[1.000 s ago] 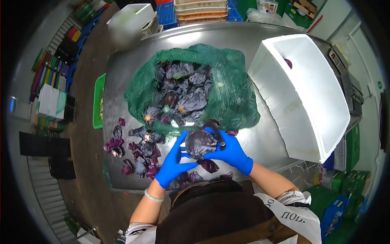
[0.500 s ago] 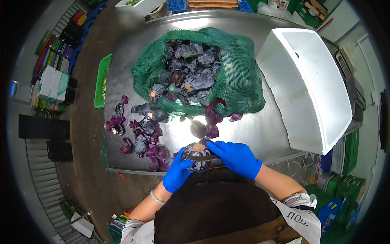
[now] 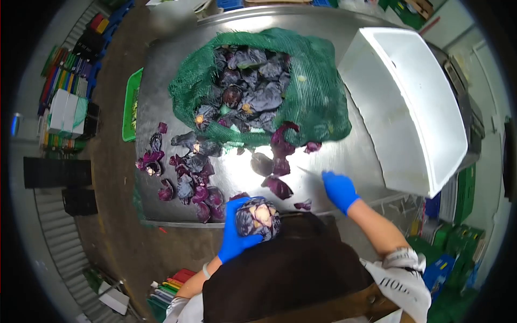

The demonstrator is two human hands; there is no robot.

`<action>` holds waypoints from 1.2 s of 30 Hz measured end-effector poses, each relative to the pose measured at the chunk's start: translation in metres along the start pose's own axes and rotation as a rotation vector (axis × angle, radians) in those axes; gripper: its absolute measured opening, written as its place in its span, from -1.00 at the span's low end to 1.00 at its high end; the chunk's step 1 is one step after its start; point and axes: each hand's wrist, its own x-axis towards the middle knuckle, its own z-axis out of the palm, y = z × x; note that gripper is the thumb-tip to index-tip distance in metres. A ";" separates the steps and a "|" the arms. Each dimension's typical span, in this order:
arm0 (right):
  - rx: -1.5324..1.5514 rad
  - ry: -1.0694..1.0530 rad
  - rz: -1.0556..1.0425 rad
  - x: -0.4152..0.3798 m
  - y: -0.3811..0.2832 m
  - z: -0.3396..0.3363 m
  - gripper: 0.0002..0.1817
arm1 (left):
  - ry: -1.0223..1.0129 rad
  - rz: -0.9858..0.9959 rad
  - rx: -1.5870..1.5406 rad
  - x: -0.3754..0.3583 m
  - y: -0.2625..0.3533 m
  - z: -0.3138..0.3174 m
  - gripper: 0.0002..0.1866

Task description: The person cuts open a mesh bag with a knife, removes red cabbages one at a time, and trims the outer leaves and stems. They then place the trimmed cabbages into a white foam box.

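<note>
My left hand [image 3: 233,231], in a blue glove, is wrapped round a red cabbage [image 3: 258,219] at the table's near edge, its pale cut stem facing up. To the right, my gloved right hand [image 3: 340,192] is closed over the metal table [image 3: 344,167], with a thin blade [image 3: 308,171] pointing left from it. Its handle is hidden in the fingers. Loose purple leaves [image 3: 278,187] lie between the hands. Beyond them a green net bag [image 3: 318,91] lies open, full of dark red cabbages [image 3: 258,99].
A white foam box [image 3: 425,102] stands tilted on the table's right side. Trimmed leaves [image 3: 186,180] are heaped at the left. A green crate [image 3: 129,107] sits by the left edge, and stacked crates [image 3: 70,81] stand farther left.
My right hand has moved off the cabbage to the right with the knife. The cabbage's stem end now shows a pale cut, and more leaves lie on the table near it.
</note>
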 end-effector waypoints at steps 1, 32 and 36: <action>0.065 0.044 -0.037 0.004 0.003 -0.009 -0.64 | 0.213 -0.074 -0.093 0.009 -0.006 0.014 -0.14; 0.639 0.485 -0.130 0.049 -0.074 -0.010 -0.74 | 0.304 -0.243 -0.040 0.060 0.002 0.021 -0.16; 0.544 0.296 0.038 0.074 -0.026 0.004 -0.70 | 0.071 -0.151 -0.175 0.058 0.012 0.003 -0.03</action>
